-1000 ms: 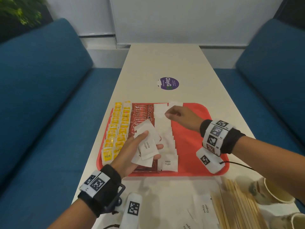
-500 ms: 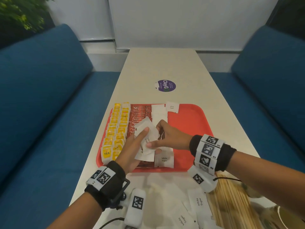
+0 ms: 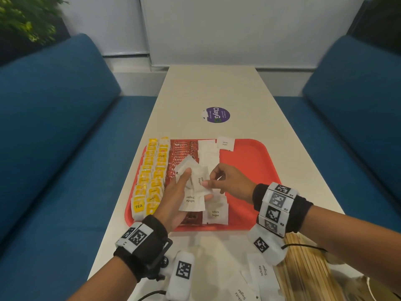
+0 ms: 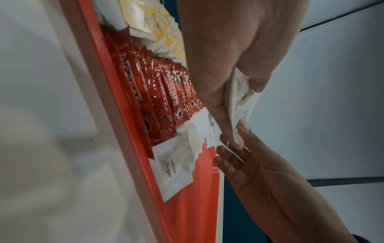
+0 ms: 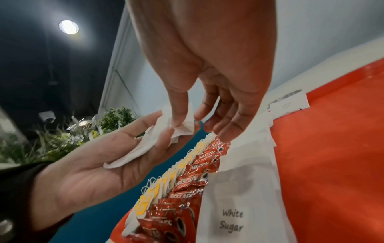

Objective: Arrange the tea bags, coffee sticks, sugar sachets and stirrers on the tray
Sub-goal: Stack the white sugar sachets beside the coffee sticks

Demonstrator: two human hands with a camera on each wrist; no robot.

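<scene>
Head view: wooden stirrers (image 3: 303, 268) lie at the table's near edge. Over the red tray (image 3: 256, 170), the left hand (image 3: 180, 194) holds a bunch of sugar packets (image 3: 193, 192). The right hand (image 3: 225, 181) pinches one. Tea bags (image 3: 152, 170) line the tray's left edge.

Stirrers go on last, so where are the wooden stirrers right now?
In the head view the wooden stirrers lie off the tray, on the table's near right, beside loose sugar sachets.
</scene>
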